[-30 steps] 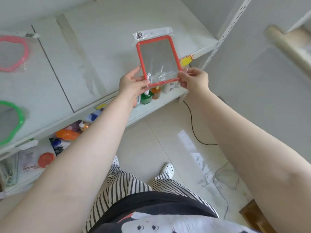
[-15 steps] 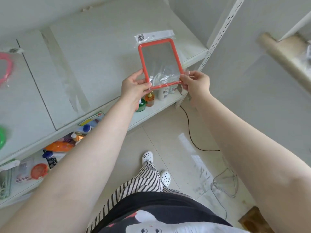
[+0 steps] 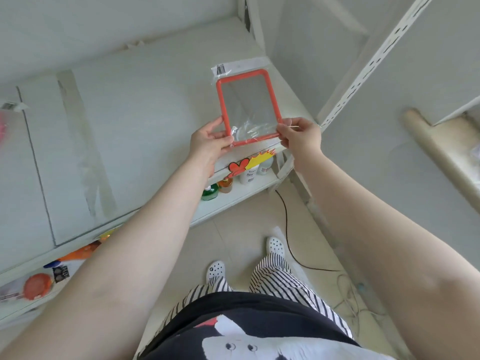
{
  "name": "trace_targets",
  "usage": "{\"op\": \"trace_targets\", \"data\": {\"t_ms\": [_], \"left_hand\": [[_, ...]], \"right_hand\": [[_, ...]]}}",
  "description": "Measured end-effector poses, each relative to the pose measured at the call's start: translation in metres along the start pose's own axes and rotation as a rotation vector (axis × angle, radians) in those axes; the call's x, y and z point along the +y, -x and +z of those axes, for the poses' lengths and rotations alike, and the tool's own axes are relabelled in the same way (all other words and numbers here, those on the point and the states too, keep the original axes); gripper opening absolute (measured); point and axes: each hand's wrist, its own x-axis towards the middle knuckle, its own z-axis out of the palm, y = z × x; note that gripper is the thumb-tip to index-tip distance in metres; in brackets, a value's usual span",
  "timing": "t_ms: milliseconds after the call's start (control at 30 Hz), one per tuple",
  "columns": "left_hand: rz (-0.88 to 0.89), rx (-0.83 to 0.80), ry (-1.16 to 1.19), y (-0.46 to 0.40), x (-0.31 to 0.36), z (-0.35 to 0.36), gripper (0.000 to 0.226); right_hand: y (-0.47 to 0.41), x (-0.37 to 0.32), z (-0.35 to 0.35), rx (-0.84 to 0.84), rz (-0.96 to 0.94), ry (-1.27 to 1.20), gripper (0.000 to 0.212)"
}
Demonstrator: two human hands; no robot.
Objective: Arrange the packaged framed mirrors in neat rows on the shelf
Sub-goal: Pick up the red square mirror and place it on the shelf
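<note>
An orange-framed rectangular mirror (image 3: 249,105) in a clear plastic bag with a barcode label hangs over the right end of the white shelf (image 3: 145,105). My left hand (image 3: 209,144) grips its lower left corner. My right hand (image 3: 298,137) pinches its lower right corner. The mirror is held just above the shelf's front edge, tilted slightly. A pink-framed packaged mirror (image 3: 4,120) shows only at the far left edge of the shelf.
A lower shelf (image 3: 233,198) carries bottles, orange and blue items and a star-shaped price tag (image 3: 259,158). A slotted white upright (image 3: 363,66) stands to the right. A black cable (image 3: 288,235) lies on the tiled floor beside my feet.
Both hands carried the orange mirror toward the right end of the shelf. My view swung right, so the pink and green mirrors slid off to the left.
</note>
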Motion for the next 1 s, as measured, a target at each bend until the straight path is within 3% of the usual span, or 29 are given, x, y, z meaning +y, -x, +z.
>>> {"op": "trace_targets", "data": {"t_ms": [167,333,500,1000], "left_hand": [[0.026,0.108,0.072,-0.019,0.008,0.03,0.064],[0.05,0.227,0.119,-0.035,0.013,0.06,0.062],[0.07,0.371,0.139,-0.06,0.018,0.069,0.049],[0.136,0.503,0.032,-0.19,0.048,0.049,0.041]], "right_hand": [[-0.055,-0.023,-0.004,-0.14,-0.04,0.049,0.006],[-0.103,-0.04,-0.004,-0.257,-0.028,0.073,0.013],[-0.139,-0.044,0.013,-0.356,-0.039,0.104,0.009],[-0.252,-0.042,0.104,-0.296,-0.191,0.177,0.011]]}}
